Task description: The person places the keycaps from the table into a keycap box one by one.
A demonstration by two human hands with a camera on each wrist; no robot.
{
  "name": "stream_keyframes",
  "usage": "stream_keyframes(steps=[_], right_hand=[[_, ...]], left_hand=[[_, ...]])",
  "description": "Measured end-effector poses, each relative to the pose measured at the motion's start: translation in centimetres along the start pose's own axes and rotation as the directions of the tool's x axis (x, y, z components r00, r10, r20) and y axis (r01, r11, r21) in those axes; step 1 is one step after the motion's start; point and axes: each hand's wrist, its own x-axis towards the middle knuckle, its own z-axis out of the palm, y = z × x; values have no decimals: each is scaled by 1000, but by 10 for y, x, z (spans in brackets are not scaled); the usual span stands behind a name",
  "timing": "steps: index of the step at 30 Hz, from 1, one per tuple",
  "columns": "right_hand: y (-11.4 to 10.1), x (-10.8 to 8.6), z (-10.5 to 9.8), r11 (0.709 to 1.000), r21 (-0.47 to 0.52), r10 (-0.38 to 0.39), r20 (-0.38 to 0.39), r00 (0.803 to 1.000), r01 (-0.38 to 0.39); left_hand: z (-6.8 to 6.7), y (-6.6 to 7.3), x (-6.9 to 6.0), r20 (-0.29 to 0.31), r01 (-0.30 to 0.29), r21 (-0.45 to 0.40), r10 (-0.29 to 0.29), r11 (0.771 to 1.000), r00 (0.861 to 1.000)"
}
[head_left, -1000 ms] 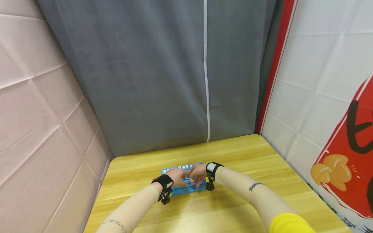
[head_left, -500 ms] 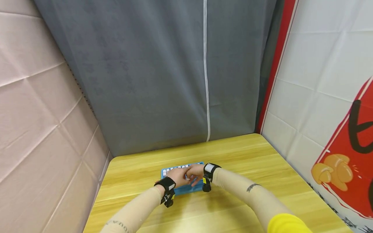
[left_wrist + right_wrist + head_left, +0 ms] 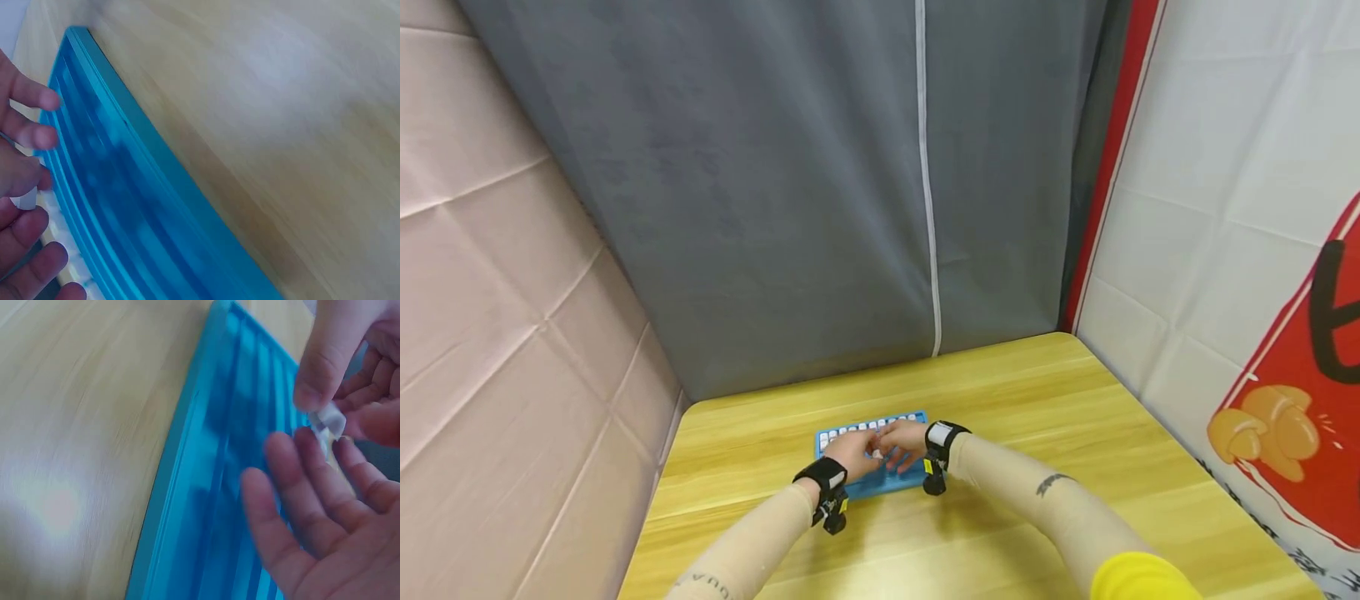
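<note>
A small white block, possibly a keycap (image 3: 328,420), is pinched by the thumb and fingers of my left hand (image 3: 852,454). My right hand (image 3: 902,439) is just beside it; its fingers are loosely spread, with the tips close to or touching the block in the right wrist view. Both hands are above a blue ridged tray (image 3: 150,187). Similar white blocks (image 3: 862,427) line the tray's far rows, while its near grooves show bare blue. My hands hide the middle of the rows.
The tray lies on a wooden table (image 3: 1000,408). A grey curtain (image 3: 805,208) hangs behind the table, with a pale fabric wall (image 3: 512,333) on the left and a white printed one (image 3: 1180,250) on the right. Each wrist carries a strapped black camera.
The white block, earlier by my right fingertips, is now at my left fingers. My hands came together half a second ago and have since parted slightly.
</note>
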Motion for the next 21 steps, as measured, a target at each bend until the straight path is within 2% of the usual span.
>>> stream_keyframes(steps=[4, 7, 14, 21], right_hand=[[5, -2, -7, 996, -85, -37, -48, 998, 33], [6, -10, -13, 994, -108, -32, -50, 998, 27], [17, -14, -19, 997, -68, 41, -29, 999, -43], [26, -10, -23, 996, -52, 77, -23, 997, -78]], left_hand=[[2, -15, -2, -21, 47, 28, -46, 999, 999], [2, -26, -6, -48, 86, 50, -83, 995, 995], [4, -56, -8, -87, 189, 108, -180, 976, 980], [3, -64, 4, -173, 187, 217, -151, 958, 973]])
